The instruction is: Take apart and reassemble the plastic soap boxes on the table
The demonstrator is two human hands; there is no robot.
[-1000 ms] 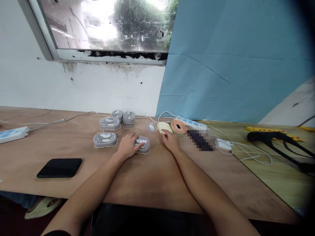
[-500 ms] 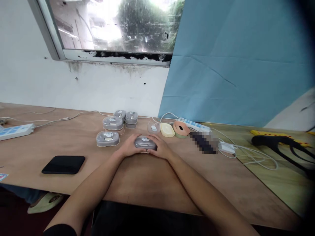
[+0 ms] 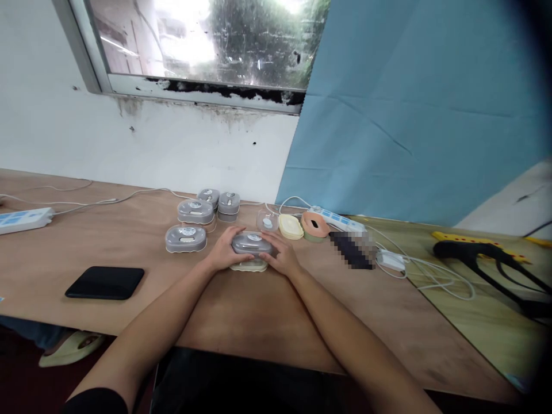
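Observation:
My left hand (image 3: 227,248) and my right hand (image 3: 281,253) grip the two ends of a small oval box (image 3: 252,244) between them. Its lid is clear over grey, with a round white label on top. Below the grey part, a cream-coloured lower part (image 3: 250,265) shows near the tabletop. Whether these two parts are joined I cannot tell. Thumbs rest along the near side, while fingers curl round the ends. To the left stand similar clear-lidded boxes (image 3: 186,238), some of them stacked.
Beyond my right hand lie a clear lid (image 3: 267,221), a cream tray (image 3: 291,227) and an orange-and-green box (image 3: 314,225). A black phone (image 3: 104,283) lies at left. White power strips (image 3: 338,218), cables and a charger (image 3: 390,260) are around the table (image 3: 259,313).
Between my hands, the grey box appears higher, and the cream part beneath it has come into view. Both hands stay on its ends. The whole view has shifted slightly.

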